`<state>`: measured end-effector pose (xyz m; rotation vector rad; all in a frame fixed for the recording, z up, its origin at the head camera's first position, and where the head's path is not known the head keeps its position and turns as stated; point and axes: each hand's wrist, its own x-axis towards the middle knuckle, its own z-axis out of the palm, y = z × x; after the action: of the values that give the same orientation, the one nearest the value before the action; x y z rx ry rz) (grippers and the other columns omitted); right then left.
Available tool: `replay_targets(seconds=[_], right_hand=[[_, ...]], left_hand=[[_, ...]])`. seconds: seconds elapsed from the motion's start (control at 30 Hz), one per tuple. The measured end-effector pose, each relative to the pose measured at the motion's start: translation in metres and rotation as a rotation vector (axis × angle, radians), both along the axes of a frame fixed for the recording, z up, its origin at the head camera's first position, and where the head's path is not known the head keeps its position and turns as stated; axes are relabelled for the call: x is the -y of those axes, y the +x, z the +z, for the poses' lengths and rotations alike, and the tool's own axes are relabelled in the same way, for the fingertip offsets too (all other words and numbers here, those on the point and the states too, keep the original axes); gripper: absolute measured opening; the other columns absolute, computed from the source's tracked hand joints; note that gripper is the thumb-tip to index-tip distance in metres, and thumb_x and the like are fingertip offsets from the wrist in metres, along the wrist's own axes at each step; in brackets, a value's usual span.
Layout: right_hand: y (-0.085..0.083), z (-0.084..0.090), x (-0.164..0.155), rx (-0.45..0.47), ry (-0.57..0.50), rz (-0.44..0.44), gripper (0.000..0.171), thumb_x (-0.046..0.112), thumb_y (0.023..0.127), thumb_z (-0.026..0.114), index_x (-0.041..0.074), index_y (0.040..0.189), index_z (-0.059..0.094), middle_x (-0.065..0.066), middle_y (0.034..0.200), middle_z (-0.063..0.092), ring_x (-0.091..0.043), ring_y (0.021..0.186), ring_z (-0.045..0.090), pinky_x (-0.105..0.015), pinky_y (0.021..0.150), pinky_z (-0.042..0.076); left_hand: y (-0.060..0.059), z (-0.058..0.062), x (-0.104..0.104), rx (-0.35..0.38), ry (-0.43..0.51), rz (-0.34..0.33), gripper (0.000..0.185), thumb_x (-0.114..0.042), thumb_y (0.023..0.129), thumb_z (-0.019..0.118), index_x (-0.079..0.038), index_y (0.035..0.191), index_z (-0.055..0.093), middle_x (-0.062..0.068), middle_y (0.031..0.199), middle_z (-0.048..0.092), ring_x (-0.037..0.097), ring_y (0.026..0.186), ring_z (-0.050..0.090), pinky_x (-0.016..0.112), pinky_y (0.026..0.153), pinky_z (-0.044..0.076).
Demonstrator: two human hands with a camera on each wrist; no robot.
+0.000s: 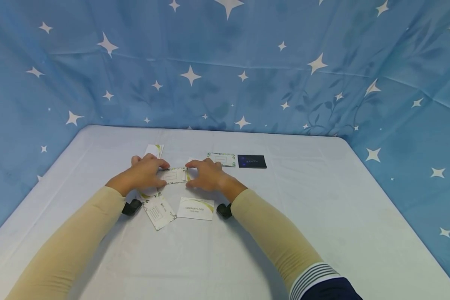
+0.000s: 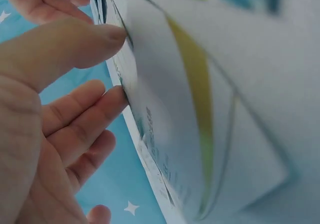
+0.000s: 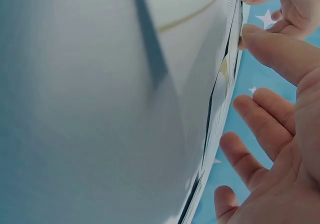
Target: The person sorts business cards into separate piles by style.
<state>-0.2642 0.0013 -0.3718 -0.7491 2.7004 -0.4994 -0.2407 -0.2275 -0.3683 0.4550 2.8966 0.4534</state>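
Note:
My left hand [image 1: 146, 171] holds the left end of a leaf-bordered business card [image 1: 174, 176] between thumb and forefinger. Its thumb and fingers [image 2: 85, 121] are at the card edges in the left wrist view. At the opposite end is my right hand [image 1: 208, 175], thumb and forefinger spread wide. The right wrist view shows its fingers [image 3: 265, 129] apart and nearly straight. A yellow-striped card [image 1: 188, 175] shows partly beneath the right fingers. Under the left hand lies another yellow-striped card [image 1: 148, 192], partly hidden.
Closer to me lie a tilted leaf-bordered card [image 1: 159, 212] and a COMPANY LOGO card [image 1: 196, 208]. Farther back are white cards [image 1: 155, 150], a leaf-bordered card [image 1: 222, 159] and a dark blue card [image 1: 252, 161]. A starry blue curtain [image 1: 217, 100] hangs behind the white table [image 1: 303, 208].

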Motion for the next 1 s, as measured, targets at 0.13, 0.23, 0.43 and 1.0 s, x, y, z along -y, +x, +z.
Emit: replay_targets(seconds=[0.13, 0.23, 0.43, 1.0], right_hand=[[0.000, 0.001, -0.001, 0.005, -0.007, 0.004, 0.065, 0.043, 0.090, 0.074, 0.029, 0.148, 0.050, 0.003, 0.143, 0.054, -0.022, 0.130, 0.042, -0.046, 0.101, 0.029], [0.000, 0.002, -0.002, 0.001, -0.013, 0.009, 0.066, 0.043, 0.089, 0.074, 0.028, 0.149, 0.050, 0.004, 0.144, 0.054, -0.022, 0.130, 0.042, -0.046, 0.101, 0.028], [0.000, 0.004, -0.004, -0.017, -0.029, 0.014, 0.069, 0.043, 0.090, 0.075, 0.025, 0.150, 0.047, 0.004, 0.145, 0.054, -0.024, 0.129, 0.043, -0.047, 0.101, 0.028], [-0.002, 0.004, -0.004, -0.023, -0.093, 0.013, 0.064, 0.040, 0.089, 0.075, 0.023, 0.146, 0.052, 0.005, 0.142, 0.056, -0.022, 0.127, 0.045, -0.045, 0.100, 0.029]], left_hand=[[0.000, 0.005, 0.001, -0.015, 0.016, 0.002, 0.051, -0.025, 0.086, 0.077, -0.005, 0.131, 0.063, 0.009, 0.126, 0.062, 0.034, 0.127, 0.039, 0.054, 0.089, 0.019], [-0.001, 0.010, 0.003, -0.029, 0.030, 0.009, 0.050, -0.023, 0.087, 0.077, -0.005, 0.131, 0.064, 0.010, 0.125, 0.063, 0.034, 0.127, 0.039, 0.055, 0.089, 0.018], [-0.001, 0.016, 0.002, -0.032, 0.055, -0.006, 0.050, -0.024, 0.088, 0.077, -0.005, 0.132, 0.063, 0.010, 0.127, 0.063, 0.035, 0.130, 0.038, 0.057, 0.091, 0.018], [0.008, 0.027, -0.009, -0.042, 0.067, -0.039, 0.049, -0.023, 0.088, 0.078, -0.007, 0.132, 0.064, 0.007, 0.128, 0.063, 0.033, 0.131, 0.038, 0.057, 0.094, 0.018]])
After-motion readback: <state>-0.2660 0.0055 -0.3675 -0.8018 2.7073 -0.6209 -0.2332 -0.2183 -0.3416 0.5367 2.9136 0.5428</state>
